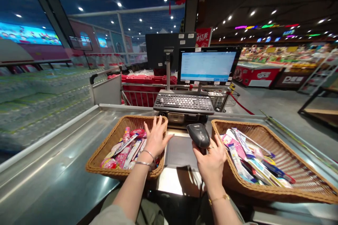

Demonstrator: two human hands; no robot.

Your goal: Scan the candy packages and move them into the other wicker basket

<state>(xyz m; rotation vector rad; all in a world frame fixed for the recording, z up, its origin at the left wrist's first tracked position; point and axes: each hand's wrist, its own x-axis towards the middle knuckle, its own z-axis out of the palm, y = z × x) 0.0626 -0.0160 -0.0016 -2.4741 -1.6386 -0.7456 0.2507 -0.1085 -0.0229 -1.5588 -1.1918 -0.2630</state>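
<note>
At the far left we see stacked packs of bottled water (39, 102) behind a rail, and then the steel counter (52, 172) that runs along in front of us. On it sits the left wicker basket (105, 149), holding small pink and white packets (124, 151) piled toward its right end. Our left hand (156, 139) lies over the right part of this basket with the fingers spread wide and flat, palm down, just above or touching the packets; we cannot tell whether it has hold of any of them. Two thin bangles (146, 158) circle that wrist.

Behind the gap between the baskets stand a dark keyboard (184, 102) and, above it, a lit screen (207, 66). A red cart (148, 91) shows behind the keyboard.

Our right hand (211, 161) is closed around the handle of a dark handheld scanner (198, 135), whose head rises above the fingers over the counter between the two baskets. A ring sits on one finger.

To the right, touching that hand's side, lies the right wicker basket (290, 158), with more flat packets (250, 161) heaped at its left end. Further right, store aisles and displays (277, 66) are blurred.
</note>
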